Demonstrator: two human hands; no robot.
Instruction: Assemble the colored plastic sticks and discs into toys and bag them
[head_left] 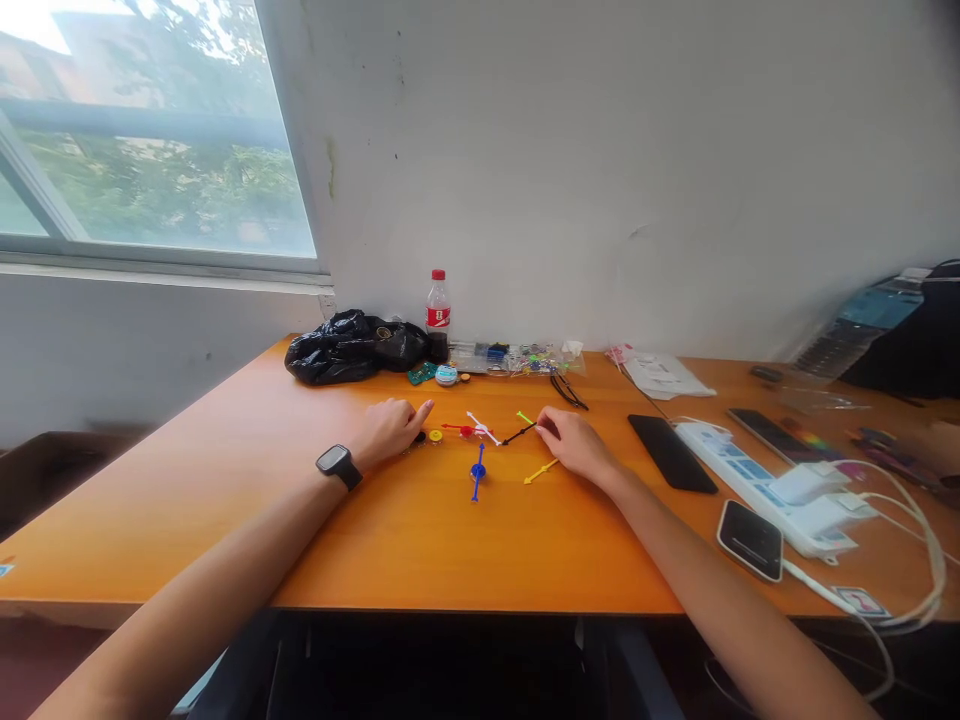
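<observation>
Small coloured plastic sticks lie on the orange table point(225, 500): a blue one point(478, 472), a red one point(459, 430), a white one point(484, 429), a yellow one point(541, 471), a green one point(524, 417) and a black one point(519, 433). My left hand point(388, 430), with a black watch on its wrist, rests flat beside a small black piece and a yellow disc point(435, 436), index finger stretched toward the red stick. My right hand point(574, 440) lies with curled fingers, its fingertips touching the end of the black stick.
At the back stand a black plastic bag point(345, 347), a red-capped bottle point(438, 313) and a clear box of small parts point(510, 358). To the right lie a dark phone point(671, 452), a white power strip point(757, 482) with cables, another phone point(750, 540) and papers point(664, 375).
</observation>
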